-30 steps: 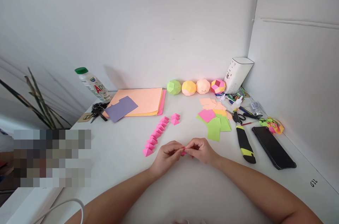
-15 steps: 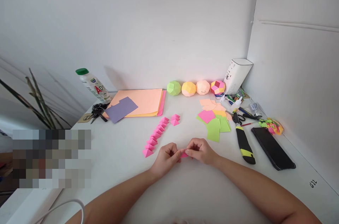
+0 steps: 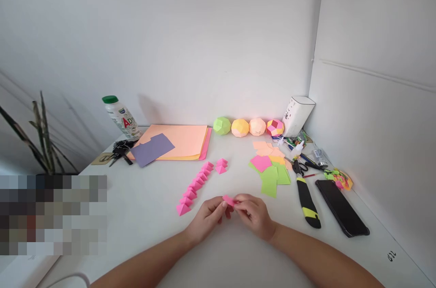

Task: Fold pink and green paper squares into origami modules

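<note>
A white table point(image 3: 136, 215) fills the lower view, meeting a plain pale back wall point(image 3: 204, 29) and, on the right, a side wall point(image 3: 374, 142) with a thin ridge across it. The landmark is the slanting row of folded pink pieces point(image 3: 196, 183) on the tabletop.

Just right of the row's near end, the person's two hands meet over the table. The left hand point(image 3: 206, 220) pinches a small pink paper point(image 3: 227, 199) between thumb and finger; the right hand point(image 3: 255, 215) has its fingertips closed on the paper's right end.

Beside the row's far end stands a short pink stack point(image 3: 221, 166). Behind the row lie big coloured sheets point(image 3: 184, 138), with a purple sheet point(image 3: 152, 149) partly over them; farther left of it are keys point(image 3: 121, 149), a green-capped bottle point(image 3: 122, 117) and a plant point(image 3: 42, 138). Beyond the row, along the back wall, sit four paper balls point(image 3: 240, 127), then a white box point(image 3: 299, 115) near the corner.

Right of the row are loose paper squares point(image 3: 270, 179), and farther right scissors point(image 3: 301, 167), a black-and-yellow tool point(image 3: 308, 204), crumpled scraps point(image 3: 339, 178) and a phone point(image 3: 342, 208). Well left of the row, low down, a patch is pixelated beyond reading.
</note>
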Tool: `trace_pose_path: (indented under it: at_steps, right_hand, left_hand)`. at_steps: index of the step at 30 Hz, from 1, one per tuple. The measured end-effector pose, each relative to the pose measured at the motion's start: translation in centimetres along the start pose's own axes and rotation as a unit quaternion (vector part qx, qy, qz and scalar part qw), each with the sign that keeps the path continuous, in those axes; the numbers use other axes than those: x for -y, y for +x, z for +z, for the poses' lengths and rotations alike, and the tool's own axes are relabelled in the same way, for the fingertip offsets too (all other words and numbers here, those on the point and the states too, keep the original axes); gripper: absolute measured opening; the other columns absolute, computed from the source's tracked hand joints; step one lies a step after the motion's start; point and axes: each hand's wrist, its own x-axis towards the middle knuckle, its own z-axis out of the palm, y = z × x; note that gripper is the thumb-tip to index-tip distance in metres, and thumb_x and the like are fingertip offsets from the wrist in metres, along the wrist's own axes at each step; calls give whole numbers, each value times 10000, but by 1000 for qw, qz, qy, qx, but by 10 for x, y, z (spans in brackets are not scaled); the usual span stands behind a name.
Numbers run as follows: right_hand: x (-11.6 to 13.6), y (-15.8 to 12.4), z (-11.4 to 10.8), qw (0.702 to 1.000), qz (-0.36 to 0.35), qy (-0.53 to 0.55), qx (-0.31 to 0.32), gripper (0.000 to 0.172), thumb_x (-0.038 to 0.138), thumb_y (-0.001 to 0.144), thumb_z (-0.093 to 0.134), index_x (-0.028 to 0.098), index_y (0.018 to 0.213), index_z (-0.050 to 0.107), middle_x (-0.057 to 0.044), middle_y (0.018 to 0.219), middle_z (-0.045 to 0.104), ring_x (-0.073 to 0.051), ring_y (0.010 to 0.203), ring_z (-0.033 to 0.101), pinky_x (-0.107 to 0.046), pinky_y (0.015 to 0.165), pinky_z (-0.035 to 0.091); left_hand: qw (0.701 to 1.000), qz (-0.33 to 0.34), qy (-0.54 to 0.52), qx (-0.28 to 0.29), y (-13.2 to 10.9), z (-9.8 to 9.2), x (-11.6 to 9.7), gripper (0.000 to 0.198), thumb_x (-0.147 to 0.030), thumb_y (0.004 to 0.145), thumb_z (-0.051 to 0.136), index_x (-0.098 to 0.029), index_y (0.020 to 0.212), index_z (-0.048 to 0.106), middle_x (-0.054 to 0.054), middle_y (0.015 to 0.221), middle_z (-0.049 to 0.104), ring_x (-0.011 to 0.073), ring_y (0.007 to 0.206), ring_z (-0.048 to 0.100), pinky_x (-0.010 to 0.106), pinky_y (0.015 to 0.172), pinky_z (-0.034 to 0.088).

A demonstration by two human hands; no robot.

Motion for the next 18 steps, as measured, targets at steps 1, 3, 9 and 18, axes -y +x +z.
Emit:
trace_pose_path:
  at_steps: [1,3,9,18]
  right_hand:
    - [0,0,0,1000,-24,-17,7,136,108,861,492,203,849,589,-81,908,647,-152,737,623,-260,625,532]
    - [0,-2,0,998,-40,-41,15,137,98,852,501,202,852,590,-97,967,626,-166,805,622,-281,685,540]
    - [-3,-4,-2,999,11,7,39,155,174,822,548,186,977,553,-135,1075,550,-157,755,591,-244,560,546]
    - [0,2,-6,996,44,45,63,167,148,830,523,178,981,588,-82,878,584,-123,629,547,-221,498,503]
  left_hand:
    - [1000,1,2,-2,0,0,0,399,-476,874,419,-163,688,580,6,690,573,116,559,441,238,554,365]
    - [1000,-2,-7,-6,2,1,0,389,-473,874,426,-164,672,549,-5,667,551,111,553,426,234,547,352]
    - [998,-11,-58,-11,5,3,-1,382,-494,870,418,-176,668,480,-30,597,491,111,538,417,238,539,349]
    - [996,-20,-85,-12,5,2,1,359,-486,855,459,-175,678,486,-35,585,510,108,534,445,237,536,362]
